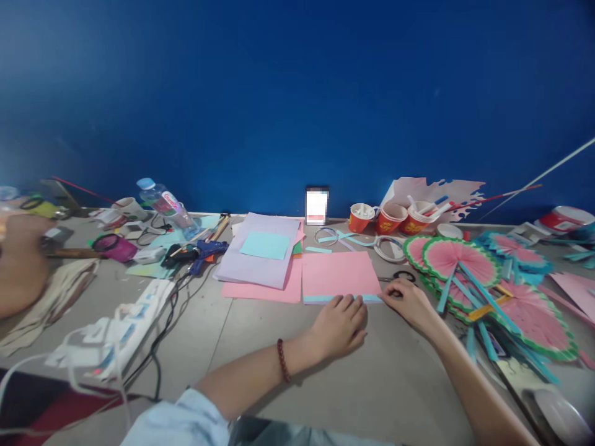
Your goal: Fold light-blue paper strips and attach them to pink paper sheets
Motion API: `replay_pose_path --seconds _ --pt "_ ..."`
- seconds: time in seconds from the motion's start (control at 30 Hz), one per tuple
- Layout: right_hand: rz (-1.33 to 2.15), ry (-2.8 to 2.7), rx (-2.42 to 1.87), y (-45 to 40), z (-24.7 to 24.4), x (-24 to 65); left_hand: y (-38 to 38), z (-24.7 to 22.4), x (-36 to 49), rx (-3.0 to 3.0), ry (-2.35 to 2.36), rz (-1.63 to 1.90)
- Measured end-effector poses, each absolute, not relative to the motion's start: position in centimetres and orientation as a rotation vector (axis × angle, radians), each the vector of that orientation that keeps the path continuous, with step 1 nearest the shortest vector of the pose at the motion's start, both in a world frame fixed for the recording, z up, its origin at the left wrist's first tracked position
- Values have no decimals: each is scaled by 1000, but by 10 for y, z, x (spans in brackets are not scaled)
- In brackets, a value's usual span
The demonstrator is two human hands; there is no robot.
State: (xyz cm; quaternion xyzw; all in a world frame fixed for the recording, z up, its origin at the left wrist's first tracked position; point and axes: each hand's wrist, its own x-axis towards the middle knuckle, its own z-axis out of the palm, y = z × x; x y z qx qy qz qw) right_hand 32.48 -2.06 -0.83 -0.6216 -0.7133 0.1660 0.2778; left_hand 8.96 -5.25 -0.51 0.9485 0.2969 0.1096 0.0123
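Observation:
A sheet of pink paper point(341, 272) lies in front of me, with a light blue strip point(312, 298) along its near edge and a thin lilac edge below it. My left hand point(340, 325), with a dark red bead bracelet point(283, 360) on the wrist, rests palm down, its fingertips over that near edge. The fingers lie stretched out and slightly apart. At the paper's near right corner, my right hand point(409, 303) has its thumb and index finger pinched together on the edge. Black-handled scissors point(405, 276) lie just behind the right hand, partly hidden.
Lilac sheets point(260, 272) with a blue piece point(266, 245) lie left of the pink paper. Watermelon-pattern paper fans point(465, 263) crowd the right. Paper cups point(391, 219) stand behind. A glue gun point(204, 253), a power strip point(134, 328) and another person's arm point(21, 266) are left.

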Motion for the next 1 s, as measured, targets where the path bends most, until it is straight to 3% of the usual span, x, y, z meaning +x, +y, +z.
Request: replay_pose_path --seconds 1.0 --pt "449 -1830 -1631 -23 -16 322 -52 -3 90 2918 907 368"
